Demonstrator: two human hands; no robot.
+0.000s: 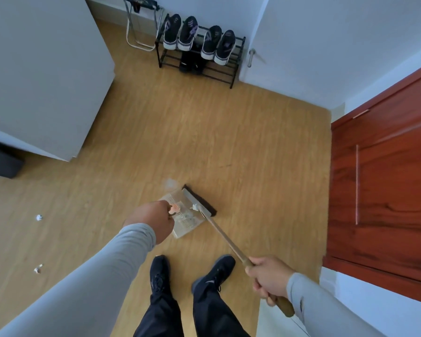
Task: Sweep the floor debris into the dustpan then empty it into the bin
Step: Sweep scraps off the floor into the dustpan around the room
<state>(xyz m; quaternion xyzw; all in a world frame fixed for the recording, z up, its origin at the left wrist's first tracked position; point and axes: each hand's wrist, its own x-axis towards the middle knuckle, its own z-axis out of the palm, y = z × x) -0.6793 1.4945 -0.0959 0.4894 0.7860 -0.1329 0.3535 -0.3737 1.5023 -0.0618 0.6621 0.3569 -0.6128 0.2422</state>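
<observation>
Two hands busy, both on tools. Your left hand is curled round the dustpan handle, holding the clear pan low on the wood floor just ahead of your shoes. The hand covers the handle itself, so the exact finger wrap is hidden. Your right hand is wrapped round the wooden shaft of the broom, near its top end, with the butt sticking out behind the fist. That high grip gives reach but less control at the head.

The broom head sits right against the far open edge of the pan, bristles down, angled to pull debris toward you into the pan. Pale scraps already show through the plastic inside it. A faint dusty smudge lies on the floor just beyond the broom head.

Not finished, I'd say: two white paper bits remain well off to your left, one further away, one nearer you. Expect to shift the pan over there, or drag them across with the broom.

No bin in view, so I can't tell you where the emptying happens. Keep the pan level when you lift it; it's shallow and could spill.

Shoe rack at the far wall, red wooden door on your right.
</observation>
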